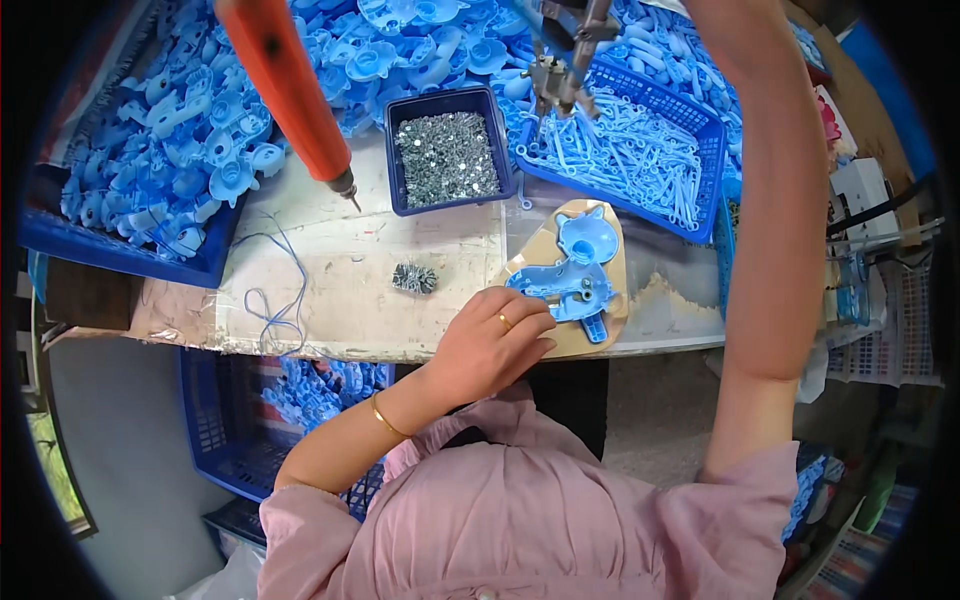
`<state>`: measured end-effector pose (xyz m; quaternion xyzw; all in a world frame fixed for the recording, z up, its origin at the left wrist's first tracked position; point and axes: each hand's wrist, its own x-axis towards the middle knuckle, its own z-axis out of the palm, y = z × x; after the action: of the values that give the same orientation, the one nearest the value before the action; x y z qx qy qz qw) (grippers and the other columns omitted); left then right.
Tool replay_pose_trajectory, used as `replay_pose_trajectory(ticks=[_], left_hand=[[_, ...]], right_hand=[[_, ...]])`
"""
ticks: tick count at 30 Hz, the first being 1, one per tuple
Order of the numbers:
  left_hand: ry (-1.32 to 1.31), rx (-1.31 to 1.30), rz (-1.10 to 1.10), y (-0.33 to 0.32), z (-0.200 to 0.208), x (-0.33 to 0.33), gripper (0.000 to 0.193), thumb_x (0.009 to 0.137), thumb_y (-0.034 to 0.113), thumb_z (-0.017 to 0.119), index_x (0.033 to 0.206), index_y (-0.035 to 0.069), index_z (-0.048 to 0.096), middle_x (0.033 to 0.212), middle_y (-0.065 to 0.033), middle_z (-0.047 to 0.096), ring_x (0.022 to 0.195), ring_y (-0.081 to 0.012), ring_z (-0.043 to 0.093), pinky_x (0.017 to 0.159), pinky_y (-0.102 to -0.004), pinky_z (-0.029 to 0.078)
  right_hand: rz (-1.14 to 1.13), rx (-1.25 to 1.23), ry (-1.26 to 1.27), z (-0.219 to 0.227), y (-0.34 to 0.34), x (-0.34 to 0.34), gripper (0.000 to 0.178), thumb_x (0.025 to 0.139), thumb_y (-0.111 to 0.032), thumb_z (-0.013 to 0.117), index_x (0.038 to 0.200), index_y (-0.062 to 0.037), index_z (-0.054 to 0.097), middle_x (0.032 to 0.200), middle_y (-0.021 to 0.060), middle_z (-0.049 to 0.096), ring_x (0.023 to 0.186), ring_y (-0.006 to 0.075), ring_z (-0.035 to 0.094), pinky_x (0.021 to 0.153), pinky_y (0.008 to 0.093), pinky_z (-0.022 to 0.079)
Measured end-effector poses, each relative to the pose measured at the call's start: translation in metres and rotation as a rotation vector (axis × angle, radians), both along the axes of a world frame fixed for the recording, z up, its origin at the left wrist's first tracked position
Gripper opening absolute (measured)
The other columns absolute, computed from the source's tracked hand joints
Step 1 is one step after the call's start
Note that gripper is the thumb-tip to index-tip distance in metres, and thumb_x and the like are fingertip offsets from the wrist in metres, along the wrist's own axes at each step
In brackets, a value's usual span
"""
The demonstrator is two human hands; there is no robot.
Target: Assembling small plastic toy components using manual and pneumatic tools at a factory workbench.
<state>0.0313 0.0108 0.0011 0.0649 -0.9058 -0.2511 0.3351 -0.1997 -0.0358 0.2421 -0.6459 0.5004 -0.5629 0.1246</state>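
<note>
My left hand (495, 340), with a ring and a bracelet, is curled at the bench's front edge. Its fingers are bent together over the lower left of a blue plastic toy-like shell (560, 283); the thumb is hidden, and I cannot make out what the fingers hold. That shell, with a rounded cup at its top, lies on a tan shaped board (615, 300). My right forearm stretches up past the right side and leaves at the top edge, so the right hand is out of sight. A small heap of screws (413, 279) lies left of the board.
An orange electric screwdriver (300, 100) hangs tip down over the bench. Behind are a dark tub of screws (502, 160), a blue basket (712, 175) of small rods and heaped blue parts (200, 130). A metal fixture (560, 80) hangs above. A blue crate (215, 440) stands below.
</note>
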Motion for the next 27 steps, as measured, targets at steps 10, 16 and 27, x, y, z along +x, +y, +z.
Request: replay_pose_trajectory(ticks=[10,16,27], left_hand=[[-0.15,-0.128,-0.018,0.001,-0.009,-0.025,0.026,0.084,0.017,0.072,0.106,0.007,0.065,0.116,-0.0052,0.064,0.108,-0.0249,0.057,0.103,-0.0401,0.043],[-0.209,-0.195,-0.017,-0.001,-0.018,-0.037,0.022,0.086,0.018,0.067,0.104,0.007,0.066,0.117,-0.0047,0.065,0.109,-0.0239,0.058,0.104,-0.0397,0.043],[-0.216,-0.186,0.028,0.009,-0.015,-0.043,0.016,0.084,0.018,0.068,0.096,0.007,0.066,0.104,-0.006,0.064,0.103,-0.0258,0.058,0.102,-0.04,0.043]], right_hand=[[0.25,0.01,-0.209,-0.061,0.065,-0.003,0.029,0.094,-0.022,0.054,0.107,0.0037,0.061,0.085,0.0124,0.062,0.08,0.0153,0.063,0.076,0.0303,0.052],[0.011,0.139,-0.382,-0.066,0.09,0.038,0.033,0.084,-0.018,0.062,0.108,0.0031,0.053,0.073,0.0031,0.055,0.062,0.0112,0.054,0.064,0.0245,0.047],[-0.241,-0.136,-0.261,-0.106,0.098,0.031,0.033,0.082,-0.003,0.064,0.112,0.0048,0.051,0.068,0.005,0.061,0.055,0.0097,0.056,0.057,0.0224,0.044]])
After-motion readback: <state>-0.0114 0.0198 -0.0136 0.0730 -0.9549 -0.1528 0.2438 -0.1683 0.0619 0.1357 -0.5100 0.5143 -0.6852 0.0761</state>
